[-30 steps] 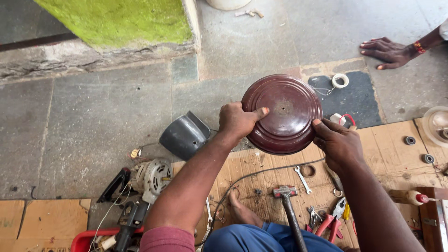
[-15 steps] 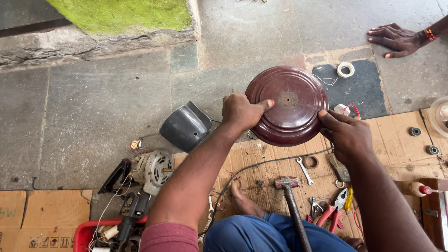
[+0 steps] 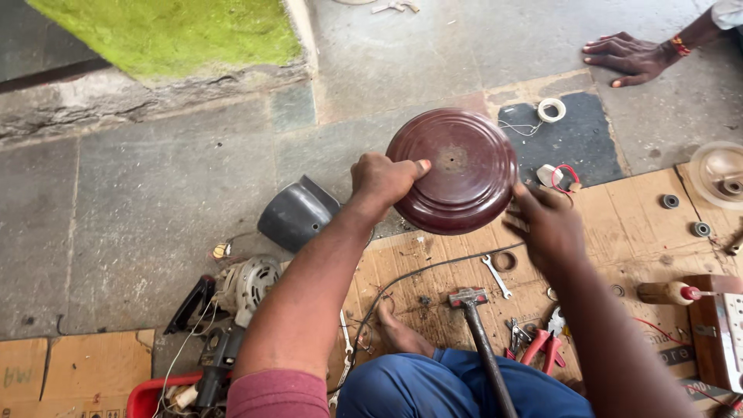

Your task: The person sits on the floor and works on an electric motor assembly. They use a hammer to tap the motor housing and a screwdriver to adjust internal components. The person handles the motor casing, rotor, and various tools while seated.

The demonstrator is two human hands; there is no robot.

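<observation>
The round maroon fan-motor cover is held up in the air between both hands, above the edge of the cardboard sheet and the stone floor, its domed outer face turned toward the camera and a small hole at its centre. It has no long axis to speak of (it is a disc), so what counts is the rim: the left hand grasps the rim on the cover's left side, thumb laid over the front face, fingers curled behind. The right hand sits at the lower right of the rim, blurred, fingers spread against the edge; whether it truly grips or only steadies I cannot tell. The cover thus lies between the two hands, the left one clearly carrying it.

Below lie a hammer, a small spanner and red-handled pliers. A grey housing rests left. Another person's hand is flat on the floor, far right.
</observation>
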